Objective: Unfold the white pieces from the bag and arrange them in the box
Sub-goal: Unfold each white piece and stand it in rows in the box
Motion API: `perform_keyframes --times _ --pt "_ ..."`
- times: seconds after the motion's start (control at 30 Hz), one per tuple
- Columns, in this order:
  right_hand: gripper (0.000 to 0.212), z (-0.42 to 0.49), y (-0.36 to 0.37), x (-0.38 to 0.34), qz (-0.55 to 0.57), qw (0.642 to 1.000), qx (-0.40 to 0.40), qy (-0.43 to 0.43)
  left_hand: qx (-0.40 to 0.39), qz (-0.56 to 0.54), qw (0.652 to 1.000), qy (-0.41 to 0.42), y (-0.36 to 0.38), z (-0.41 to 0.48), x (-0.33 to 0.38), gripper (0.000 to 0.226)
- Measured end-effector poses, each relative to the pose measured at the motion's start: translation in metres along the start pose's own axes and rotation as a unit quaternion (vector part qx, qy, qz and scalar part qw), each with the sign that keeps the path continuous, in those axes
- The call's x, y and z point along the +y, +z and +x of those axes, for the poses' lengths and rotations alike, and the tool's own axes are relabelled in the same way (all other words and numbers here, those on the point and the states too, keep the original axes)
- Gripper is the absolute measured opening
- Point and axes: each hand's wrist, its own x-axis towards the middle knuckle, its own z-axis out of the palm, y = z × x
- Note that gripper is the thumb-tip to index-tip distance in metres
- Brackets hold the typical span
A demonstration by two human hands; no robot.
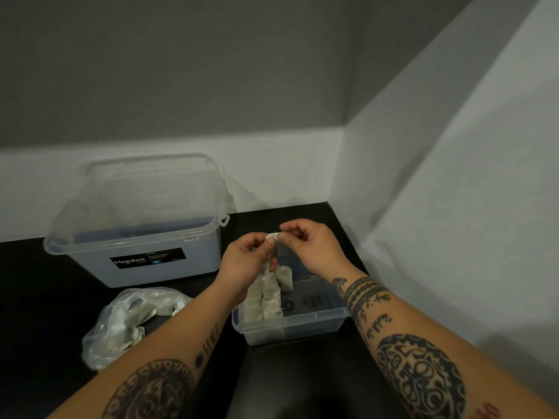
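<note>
My fingertips pinch one white piece (273, 236) between left hand (248, 263) and right hand (313, 247), just above the small clear box (317, 325) holding rows of unfolded pieces (266, 300). I judge this the unfolding step; next I must pull it open gently and lay it beside them. The bag (121, 325) lies left.

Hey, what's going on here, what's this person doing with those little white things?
A person's left hand and right hand pinch one white piece between them, just above the small clear box. Rows of pieces already stand in the box's left part. More lie in the plastic bag on the black table, near a large lidded container.
</note>
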Motion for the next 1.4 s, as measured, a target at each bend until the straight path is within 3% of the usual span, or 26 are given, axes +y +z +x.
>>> perform_keyframes --times 0.2,0.37,0.57,0.9,1.17,1.3,1.4 --pt "0.005 0.0 0.001 0.013 -0.036 0.999 0.013 0.036 0.015 -0.002 0.999 -0.03 -0.002 0.009 -0.004 0.019" --pt "0.007 -0.002 0.01 0.036 -0.187 0.967 -0.094 0.145 0.066 -0.084 0.991 -0.084 -0.003 0.02 -0.005 0.023" --pt "0.012 0.0 0.026 0.059 -0.273 0.941 -0.106 0.171 0.075 -0.092 0.989 -0.084 -0.004 0.02 -0.005 0.021" --pt "0.005 0.011 0.035 0.069 -0.197 0.947 -0.089 0.237 0.056 -0.119 0.986 -0.103 -0.006 0.019 -0.002 0.026" --pt "0.011 0.008 0.026 0.062 -0.212 0.95 -0.07 0.219 0.018 -0.123 0.987 -0.099 -0.005 0.02 -0.004 0.069" --pt "0.022 0.009 0.014 0.043 -0.24 0.944 -0.06 0.217 0.009 -0.113 0.99 -0.088 -0.001 0.018 -0.004 0.077" --pt "0.019 0.008 0.006 0.031 -0.128 0.968 -0.026 0.212 0.017 -0.09 0.992 -0.081 0.006 0.015 0.001 0.069"
